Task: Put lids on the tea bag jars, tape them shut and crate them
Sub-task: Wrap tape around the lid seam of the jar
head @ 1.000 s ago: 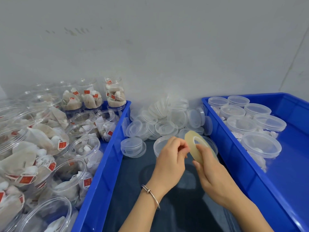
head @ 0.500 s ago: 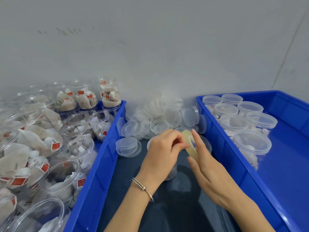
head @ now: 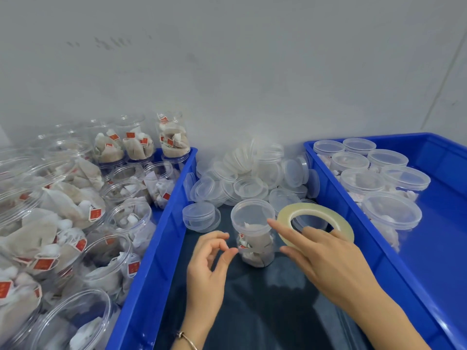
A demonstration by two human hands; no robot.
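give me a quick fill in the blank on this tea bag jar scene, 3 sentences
1. The right hand holds a roll of clear ____.
2. The lidded clear plastic jar of tea bags stands between two ____ plastic crates.
3. The loose clear round lids are piled against the ____.

Missing words: tape; blue; wall

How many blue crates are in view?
2: the left crate, full of open jars, and the right crate, holding lidded jars. The frame edge cuts both; others may lie outside it.
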